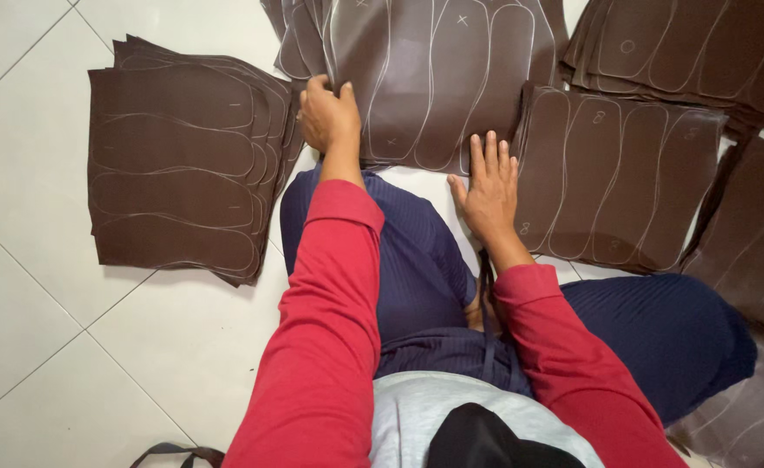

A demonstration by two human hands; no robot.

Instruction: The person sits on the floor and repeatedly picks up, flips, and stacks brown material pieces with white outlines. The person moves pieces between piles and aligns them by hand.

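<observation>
My left hand (328, 113) pinched the centre brown sheet stack (438, 78) (white sole outlines) at its left edge; my right hand (489, 186) lay flat, open, on its lower edge.

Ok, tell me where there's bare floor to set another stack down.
Bare white tile floor lies left of the red sleeve, below the left stack. Ahead is crowded: middle sheets under both hands and right stacks nearly touch.

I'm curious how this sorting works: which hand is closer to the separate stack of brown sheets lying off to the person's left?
The left hand. It grips the near-left edge of the middle pile, just beside the left stack. The right hand rests flat at that pile's near-right corner, farther off.
</observation>
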